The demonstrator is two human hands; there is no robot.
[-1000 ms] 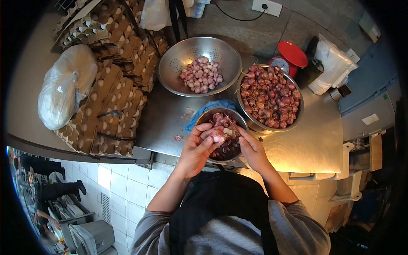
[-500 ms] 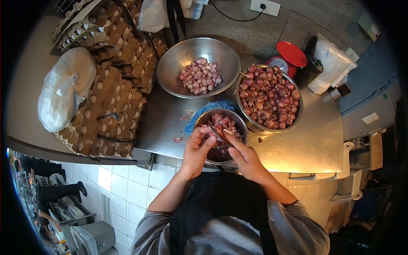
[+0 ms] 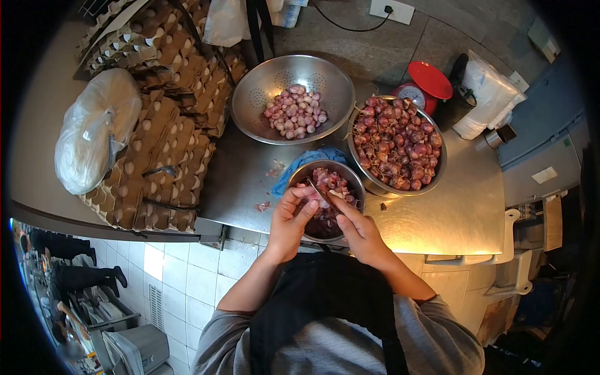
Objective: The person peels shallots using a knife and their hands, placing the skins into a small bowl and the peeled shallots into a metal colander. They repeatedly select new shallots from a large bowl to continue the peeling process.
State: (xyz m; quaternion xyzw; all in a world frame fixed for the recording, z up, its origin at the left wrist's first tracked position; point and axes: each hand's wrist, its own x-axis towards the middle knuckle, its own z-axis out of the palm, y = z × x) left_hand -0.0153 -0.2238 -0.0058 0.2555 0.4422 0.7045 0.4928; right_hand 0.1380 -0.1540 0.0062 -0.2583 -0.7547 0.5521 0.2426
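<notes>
Both hands are over a small steel bowl [image 3: 357,182] that holds peels and pieces of red onion. My left hand [image 3: 289,220] is closed in a pinch on a small onion, mostly hidden by the fingers. In my right hand [image 3: 357,226] is a small knife [image 3: 322,193], its blade against the onion. Behind and to the right stands a larger bowl heaped with unpeeled red onions [image 3: 400,142]. A perforated steel colander [image 3: 253,100] with peeled onions [image 3: 295,112] sits behind the small bowl. A blue cloth [image 3: 283,177] lies beside the small bowl.
Stacked egg trays [image 3: 159,165] and a white plastic bag [image 3: 94,134] stand at the left. A red scale [image 3: 430,81] is at the back right, near a dark container [image 3: 454,107]. Onion scraps lie on the steel table [image 3: 462,206]. People stand far off at lower left.
The knife has shifted slightly between my hands. My hands remain almost in place over the small bowl. At the far lower left, a person has moved a little.
</notes>
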